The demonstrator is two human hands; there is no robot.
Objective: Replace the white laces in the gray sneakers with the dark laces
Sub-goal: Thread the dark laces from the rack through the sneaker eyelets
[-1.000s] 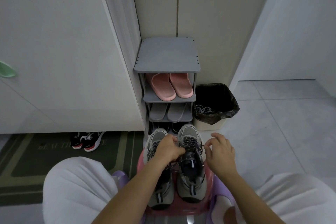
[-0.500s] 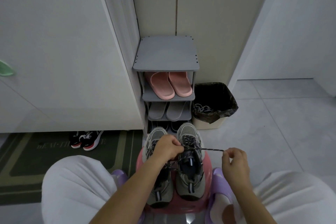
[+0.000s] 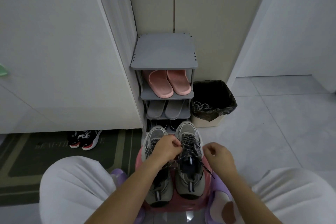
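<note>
Far to the left of the hands lies a green mat (image 3: 27,160). Beyond both hands stands a gray shoe rack (image 3: 163,52) against the wall. Beyond the right hand, just beside the rack, is a bin (image 3: 205,123) lined with a black bag, and a tangle of pale laces (image 3: 201,106) lies inside it. Under the hands is a pink stool (image 3: 139,160), and the two sneakers stand on it side by side, toes away from the person. The left gray sneaker (image 3: 156,192) is partly covered by the left forearm. The right gray sneaker (image 3: 189,185) is between the hands and already carries the dark lace (image 3: 189,139). The left hand (image 3: 167,148) has curled fingers and pinches this lace at the near-side edge of the lacing. The right hand (image 3: 219,154) is curled just beside the sneaker. A loose lace end (image 3: 209,171) runs below it, but I cannot tell if it holds it.
</note>
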